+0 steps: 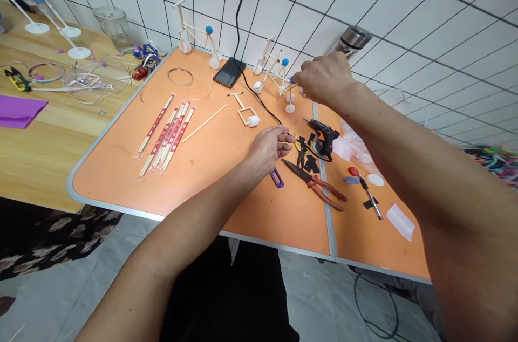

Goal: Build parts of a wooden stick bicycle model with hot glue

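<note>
My right hand (326, 76) reaches to the back of the table. Its fingers are closed at the blue seat of a small stick bicycle (290, 98) with white wheels. Close behind that one stands another stick bicycle (268, 52), and a third stick bicycle (196, 35) is further left by the wall. My left hand (269, 148) hovers palm up over the table, its fingers loosely curled and apart, with nothing visible in them. Below it lies a purple tool handle (277, 178). A stick frame with one white wheel (247, 114) rests just beyond the left hand.
Long-nose pliers (313, 183), a black glue gun (324, 136) and a pen (370, 195) lie to the right. Wrapped chopsticks (170, 137) and a loose stick (204, 123) lie left. A phone (230, 72) and a metal-capped bottle (355, 39) are near the wall; a black cable crosses the table.
</note>
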Motion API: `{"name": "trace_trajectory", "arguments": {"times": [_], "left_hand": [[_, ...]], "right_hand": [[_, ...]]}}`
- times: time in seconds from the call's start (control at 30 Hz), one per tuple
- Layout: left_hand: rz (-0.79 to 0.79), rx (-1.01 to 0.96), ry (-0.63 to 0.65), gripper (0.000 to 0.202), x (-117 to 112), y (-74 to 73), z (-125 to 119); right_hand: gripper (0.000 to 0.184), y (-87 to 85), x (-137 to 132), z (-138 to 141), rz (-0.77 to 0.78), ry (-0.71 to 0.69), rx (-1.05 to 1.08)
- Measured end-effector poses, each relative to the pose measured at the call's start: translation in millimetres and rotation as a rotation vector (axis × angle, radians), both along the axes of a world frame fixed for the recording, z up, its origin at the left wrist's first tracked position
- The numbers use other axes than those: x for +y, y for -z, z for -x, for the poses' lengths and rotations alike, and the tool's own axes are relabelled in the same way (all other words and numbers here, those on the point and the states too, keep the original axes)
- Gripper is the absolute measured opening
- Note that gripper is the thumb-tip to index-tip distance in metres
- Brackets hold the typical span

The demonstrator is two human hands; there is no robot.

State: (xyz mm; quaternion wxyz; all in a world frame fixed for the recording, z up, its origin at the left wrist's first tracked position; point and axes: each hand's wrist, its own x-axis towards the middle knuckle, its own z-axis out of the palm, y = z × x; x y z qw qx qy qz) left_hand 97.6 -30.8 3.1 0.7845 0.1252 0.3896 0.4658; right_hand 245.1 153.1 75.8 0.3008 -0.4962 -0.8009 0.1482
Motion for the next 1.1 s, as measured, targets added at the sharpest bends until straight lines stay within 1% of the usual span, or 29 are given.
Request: {"name": "trace_trajectory", "arguments": {"times": [0.13, 0.23, 0.3, 0.43, 0.47, 0.53, 0.6, 0.67, 0.83, 0.9, 0.97, 1.03, 1.1], "left_hand": [[-0.006, -0.006, 0.003, 0.019, 1, 2.1, -1], [-0.016, -0.008, 0.011, 0.02, 0, 1.0, 0], [-0.019, -0.005, 0.017, 0.021, 0, -0.3, 0], [-0.023, -0.004, 0.03, 0.02, -1, -1.2, 1], [-0.026, -0.003, 0.032, 0.02, -1, -1.1, 1], [-0.027, 0.002, 0.033, 0.019, 0, -0.5, 0], [-0.024, 0.008, 0.034, 0.019, 0, 0.1, -1], [-0.025, 0.01, 0.036, 0.018, 1, 0.9, -1], [-0.036, 0.002, 0.039, 0.016, 2, 2.5, -2], [-0.034, 0.006, 0.043, 0.015, 1, 2.2, -2], [-0.03, 0.01, 0.047, 0.015, 0, 1.0, -1], [-0.029, 0.014, 0.049, 0.014, -1, -0.8, -1], [-0.029, 0.018, 0.051, 0.015, -2, -2.4, 0]], "right_hand": [[0.059, 2.3, 4, -1, -0.008, 0.019, -0.011], [0.061, 4.5, 9, -4, -0.041, 0.041, -0.102], [0.063, 3.6, 9, -5, -0.095, 0.054, -0.282], [0.071, -1.7, 4, -6, -0.219, 0.082, -0.875], [0.075, -2.4, 4, -6, -0.239, 0.089, -0.992], [0.083, -2.0, 5, -7, -0.262, 0.098, -1.118], [0.09, -0.2, 8, -9, -0.26, 0.104, -1.135], [0.091, 1.2, 9, -9, -0.243, 0.11, -1.129], [0.078, -1.9, 3, -2, -0.263, 0.142, -1.223], [0.077, -2.6, 3, 0, -0.259, 0.162, -1.24], [0.082, -1.2, 6, -2, -0.247, 0.164, -1.213], [0.088, 1.5, 12, -7, -0.245, 0.142, -1.172], [0.091, 4.2, 18, -12, -0.248, 0.115, -1.143]]}}
